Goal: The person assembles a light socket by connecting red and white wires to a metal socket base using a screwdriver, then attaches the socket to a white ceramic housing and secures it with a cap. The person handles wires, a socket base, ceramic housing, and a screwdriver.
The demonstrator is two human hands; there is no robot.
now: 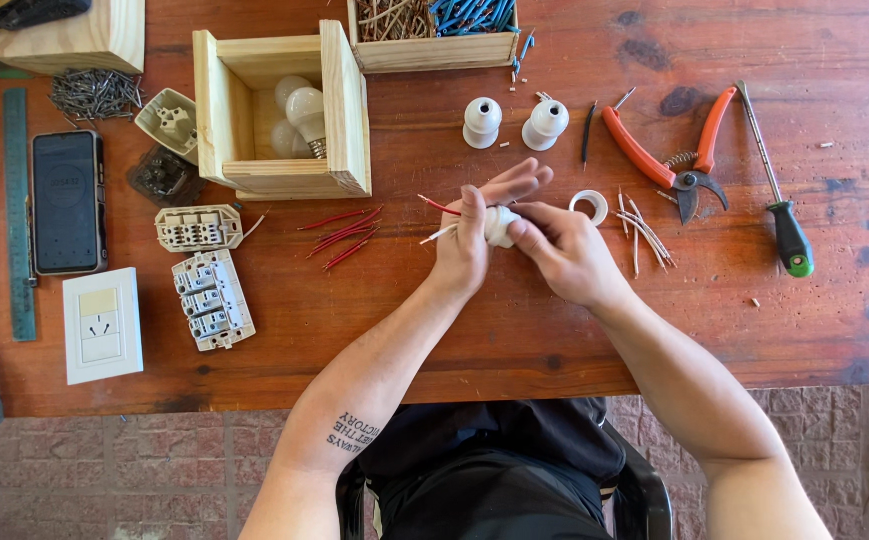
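Bare forearms, lettered tattoo on left forearm, black clothing

Pliers (669, 150) lie right of both hands (screwdriver (779, 190) beyond them).

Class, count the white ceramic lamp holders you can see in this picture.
3: two white lamp holders stand side by side on the table behind the hands; a third is held between both hands, partly hidden.

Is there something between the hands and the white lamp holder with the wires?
No. Both the left hand and the right hand already grip the white lamp holder directly, above the wooden table. Its red wire and white wire stick out leftwards, unobstructed.
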